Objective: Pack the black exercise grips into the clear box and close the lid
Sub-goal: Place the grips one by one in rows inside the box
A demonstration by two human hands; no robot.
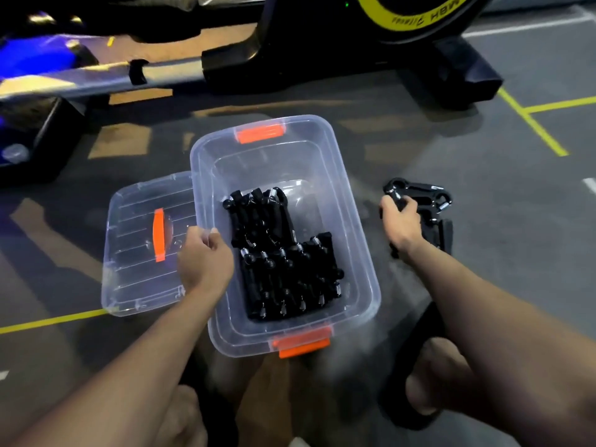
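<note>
Box [361,253]: open, grips [283,253] packed inside. Lid [138,253]: left, flat. Left hand [206,259]: loosely curled at left rim, holding nothing. Right hand [403,221]: gripping loose grips [432,201], right.
</note>
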